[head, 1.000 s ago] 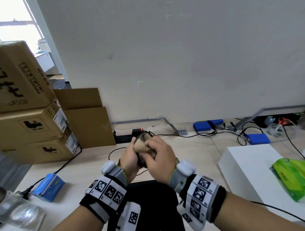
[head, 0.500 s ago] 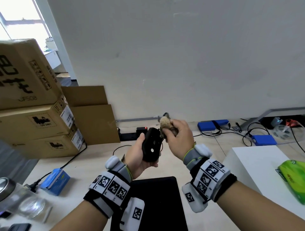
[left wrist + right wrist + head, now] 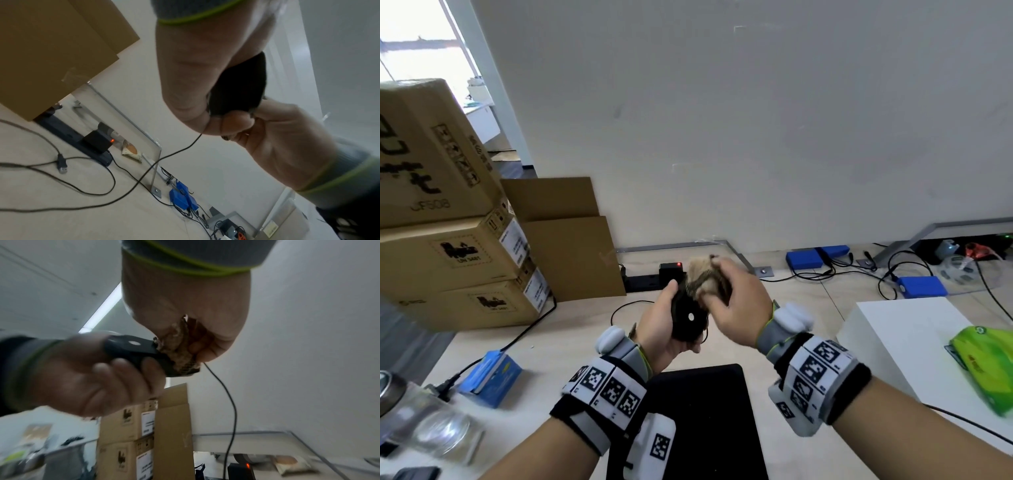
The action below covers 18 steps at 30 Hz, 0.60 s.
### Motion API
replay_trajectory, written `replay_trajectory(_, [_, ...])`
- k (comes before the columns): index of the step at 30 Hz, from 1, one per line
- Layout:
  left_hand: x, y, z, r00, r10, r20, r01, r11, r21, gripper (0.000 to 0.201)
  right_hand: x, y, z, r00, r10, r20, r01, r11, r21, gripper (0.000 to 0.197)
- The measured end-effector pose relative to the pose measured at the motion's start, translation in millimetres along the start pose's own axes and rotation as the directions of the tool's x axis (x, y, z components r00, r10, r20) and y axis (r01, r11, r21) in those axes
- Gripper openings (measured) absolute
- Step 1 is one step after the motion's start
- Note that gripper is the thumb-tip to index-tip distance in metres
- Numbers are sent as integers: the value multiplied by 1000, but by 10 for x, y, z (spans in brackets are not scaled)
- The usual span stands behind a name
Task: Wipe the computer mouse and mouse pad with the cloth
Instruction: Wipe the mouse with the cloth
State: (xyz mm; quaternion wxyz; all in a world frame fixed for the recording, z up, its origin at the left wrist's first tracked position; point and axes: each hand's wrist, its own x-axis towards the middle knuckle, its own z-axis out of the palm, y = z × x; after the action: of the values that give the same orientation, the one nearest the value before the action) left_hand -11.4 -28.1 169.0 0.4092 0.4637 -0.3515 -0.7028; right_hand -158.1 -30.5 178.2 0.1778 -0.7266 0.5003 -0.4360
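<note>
Head view: computer mouse (image 3: 688,317) lifted clear of the desk, cupped in the left hand (image 3: 659,329) with its underside turned up toward the face, presumably so the base can be reached. Thumb up along the near edge, fingers wrapped behind. Cloth (image 3: 702,279) bunched into a tan wad and pressed against the far end of the mouse by the right hand (image 3: 738,308), fingers curled tight around it. Mouse pad (image 3: 705,418) flat on the desk (image 3: 571,329) directly below both wrists, untouched, probably left for later. Cardboard boxes (image 3: 448,240) stacked to the left, well apart.

Left wrist view: mouse (image 3: 240,87) seen as a dark oval wedged between palm and curled fingertips (image 3: 236,121) of the left hand (image 3: 195,73); grip closed and firm. Cable (image 3: 164,159) hanging slack from the mouse toward the desk. Right hand (image 3: 287,142) close alongside, touching at the knuckles; cloth not visible here.

Right wrist view: cloth (image 3: 180,350) pinched between thumb and folded fingers of the right hand (image 3: 185,305), its mottled edge on the end of the mouse (image 3: 133,348). Left hand (image 3: 86,379) fingers clamped narrowly around the mouse body from below, steadying it against the rubbing. Cable (image 3: 230,402) trailing downward.
</note>
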Motion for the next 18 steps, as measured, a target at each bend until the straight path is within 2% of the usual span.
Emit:
replay_trajectory(2, [-35,19,27,999,-20,36,19,999,25,61,87,80,-29,987,144,-72,-140,989,57,31])
replay_trajectory(3, [-52,25,45,999,-18,42,17,1000,26,61,94,82,-26,980,176,-90,-170,983,72,24])
replay_trajectory(4, [-56,26,54,999,-7,37,6,1000,24,61,70,54,-11,979,174,-104,-167,983,72,19])
replay_trajectory(6, [-27,20,56,1000,12,-11,-12,1000,-8,60,-34,-49,56,990,114,-80,-106,989,99,24])
replay_trajectory(8, [24,9,35,997,15,-72,-18,999,-41,58,-135,-163,121,1000,13,-17,-10,990,138,29])
replay_trajectory(10, [43,2,18,997,15,-78,-18,999,-43,57,-126,-159,153,997,-71,-29,74,991,109,30])
replay_trajectory(12, [7,12,27,999,14,-43,-14,1000,-7,59,18,-44,125,994,-6,-105,14,997,71,29])
replay_trajectory(15, [-29,-5,46,1000,14,-11,-13,999,36,59,155,66,63,971,178,-161,-179,984,7,23])
replay_trajectory(16, [-29,-11,55,1000,27,-15,-26,999,34,58,131,39,75,968,191,-165,-193,981,2,24])
replay_trajectory(18, [10,-22,53,997,59,-52,-59,998,6,57,19,-86,112,981,125,-148,-123,992,25,27])
